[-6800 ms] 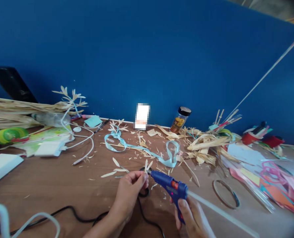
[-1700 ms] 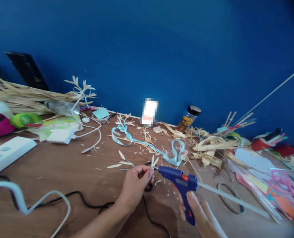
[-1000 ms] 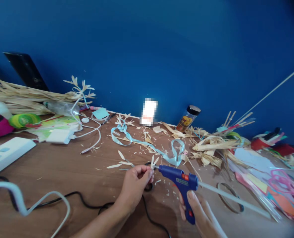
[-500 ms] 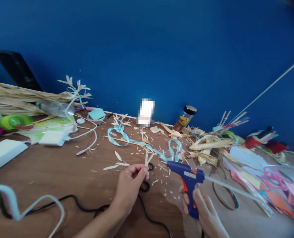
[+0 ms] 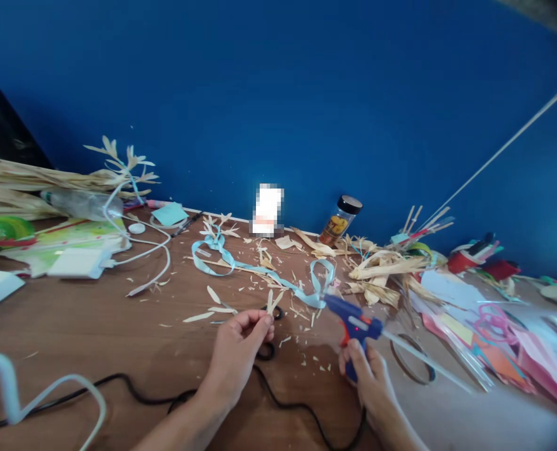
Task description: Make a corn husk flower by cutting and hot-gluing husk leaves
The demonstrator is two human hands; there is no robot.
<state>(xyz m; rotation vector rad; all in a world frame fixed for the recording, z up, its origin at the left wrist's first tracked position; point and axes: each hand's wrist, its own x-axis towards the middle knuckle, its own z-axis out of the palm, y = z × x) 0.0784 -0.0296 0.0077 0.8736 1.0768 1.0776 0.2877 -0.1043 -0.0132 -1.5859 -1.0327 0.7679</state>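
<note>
Between thumb and fingers, my left hand (image 5: 245, 341) pinches pale dried-husk petals (image 5: 273, 303) whose tips spread apart in a V. My right hand (image 5: 365, 369) is wrapped round the handle of a blue glue gun (image 5: 353, 319) with an orange trigger. Its nozzle points left and away, and a long clear glue stick (image 5: 429, 361) sticks out of the back. Black-handled scissors (image 5: 265, 351) lie partly hidden behind my left hand. Several loose cut petals (image 5: 198, 317) rest on the table to the left of it.
A light blue ribbon (image 5: 269, 273) winds across the brown table (image 5: 119, 338) among husk scraps. Behind stands a tilted jar (image 5: 339, 220) with a black lid. Dried husks (image 5: 384, 272) and coloured papers (image 5: 499, 354) lie right. A black cord (image 5: 301, 406) and white cables (image 5: 166, 250) cross the table.
The glue gun has turned slightly and blurs with motion as my right hand shifts. The whole view has moved a little, so things appear further left. My left hand keeps its pinch.
</note>
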